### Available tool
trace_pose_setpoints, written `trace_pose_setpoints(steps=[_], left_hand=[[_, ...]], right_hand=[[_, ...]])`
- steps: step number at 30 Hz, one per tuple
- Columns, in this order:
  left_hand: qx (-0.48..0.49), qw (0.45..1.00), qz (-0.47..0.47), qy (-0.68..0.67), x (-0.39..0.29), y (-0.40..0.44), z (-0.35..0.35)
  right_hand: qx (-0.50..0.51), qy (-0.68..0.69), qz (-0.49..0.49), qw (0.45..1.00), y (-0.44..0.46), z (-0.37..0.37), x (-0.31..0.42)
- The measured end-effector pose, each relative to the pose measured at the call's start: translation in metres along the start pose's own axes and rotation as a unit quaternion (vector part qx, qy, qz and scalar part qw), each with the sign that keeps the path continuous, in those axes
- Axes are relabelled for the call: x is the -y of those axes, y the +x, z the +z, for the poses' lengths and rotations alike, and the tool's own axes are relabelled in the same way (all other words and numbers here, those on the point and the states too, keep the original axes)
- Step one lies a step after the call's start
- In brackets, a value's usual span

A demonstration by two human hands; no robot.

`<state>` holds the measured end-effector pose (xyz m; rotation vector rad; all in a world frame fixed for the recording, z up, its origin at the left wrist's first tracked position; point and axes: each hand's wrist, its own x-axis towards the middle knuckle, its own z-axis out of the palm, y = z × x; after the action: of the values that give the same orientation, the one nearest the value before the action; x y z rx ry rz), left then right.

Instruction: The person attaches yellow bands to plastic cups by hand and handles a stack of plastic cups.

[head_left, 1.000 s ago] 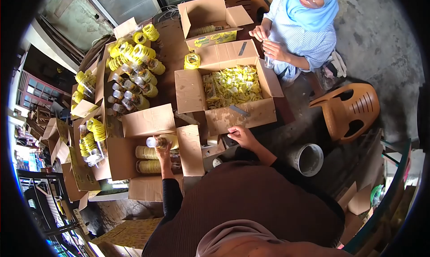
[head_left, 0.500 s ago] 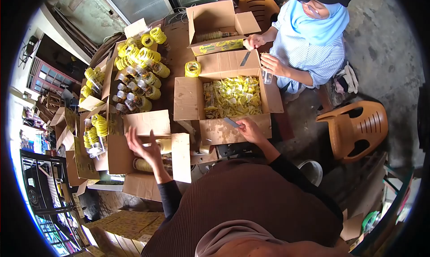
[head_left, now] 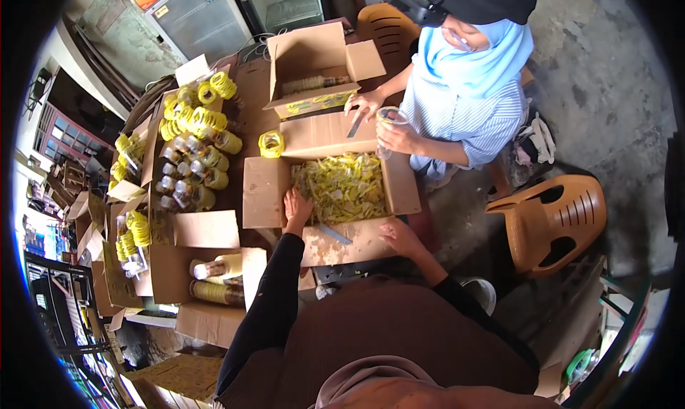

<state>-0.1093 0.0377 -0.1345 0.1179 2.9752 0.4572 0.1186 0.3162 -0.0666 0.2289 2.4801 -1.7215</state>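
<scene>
An open cardboard box (head_left: 267,197) in front of me is filled with yellow label-like strips (head_left: 342,188). My left hand (head_left: 297,209) is at the box's left inner edge, beside the strips, its fingers extended and nothing visible in them. On the near flap (head_left: 371,241) lies a grey flat blade (head_left: 334,233), apart from both hands. My right hand (head_left: 401,236) rests at the right part of that flap with loose fingers and holds nothing I can see.
Across the box, a co-worker holds a clear jar (head_left: 385,145) and a blade (head_left: 354,126). Yellow-ringed jars (head_left: 196,159) crowd the left. A box (head_left: 217,310) at lower left holds stacked rolls (head_left: 214,292). A brown chair (head_left: 556,223) stands right.
My left hand has moved from above the lower-left box to the strip box. My right hand has let go of the blade, now on the flap. The co-worker's jar is raised and turned.
</scene>
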Motion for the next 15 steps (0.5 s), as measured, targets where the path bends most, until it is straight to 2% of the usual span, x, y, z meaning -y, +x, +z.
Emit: trace_pose_setpoints(steps=[2,4,6,8,9,10,12,13,14,15], left_hand=[[0.047,0.997,-0.029,-0.046,-0.004,-0.001,0.000],[0.038,0.996,-0.038,-0.068,0.000,0.000,0.005],[0.030,0.994,-0.055,-0.085,-0.003,0.000,0.005],[-0.037,0.994,-0.045,-0.097,-0.005,-0.006,-0.006],[-0.124,0.986,-0.008,-0.108,-0.005,-0.008,-0.003],[-0.131,0.986,-0.014,-0.106,-0.012,-0.013,-0.015],[-0.147,0.971,0.057,-0.180,-0.024,-0.029,-0.045],[-0.187,0.956,0.067,-0.216,-0.033,-0.038,-0.052],[-0.184,0.955,0.062,-0.226,-0.037,-0.047,-0.060],[-0.129,0.923,0.040,-0.360,-0.036,-0.052,-0.061]], right_hand=[[-0.015,-0.075,-0.020,0.997,-0.008,-0.011,-0.004],[-0.022,-0.075,-0.027,0.997,-0.009,-0.020,-0.011],[-0.002,-0.049,0.012,0.999,-0.011,-0.025,-0.012],[0.003,-0.043,0.014,0.999,-0.008,-0.026,-0.013],[0.005,-0.040,0.015,0.999,-0.006,-0.026,-0.012],[0.011,-0.039,0.009,0.999,-0.002,-0.026,-0.012],[0.034,-0.087,-0.035,0.995,0.009,-0.024,-0.010],[0.043,-0.087,-0.045,0.994,0.015,-0.023,-0.003],[0.032,-0.104,-0.098,0.989,0.019,-0.021,0.003],[0.022,-0.118,-0.151,0.981,0.024,-0.018,0.009]])
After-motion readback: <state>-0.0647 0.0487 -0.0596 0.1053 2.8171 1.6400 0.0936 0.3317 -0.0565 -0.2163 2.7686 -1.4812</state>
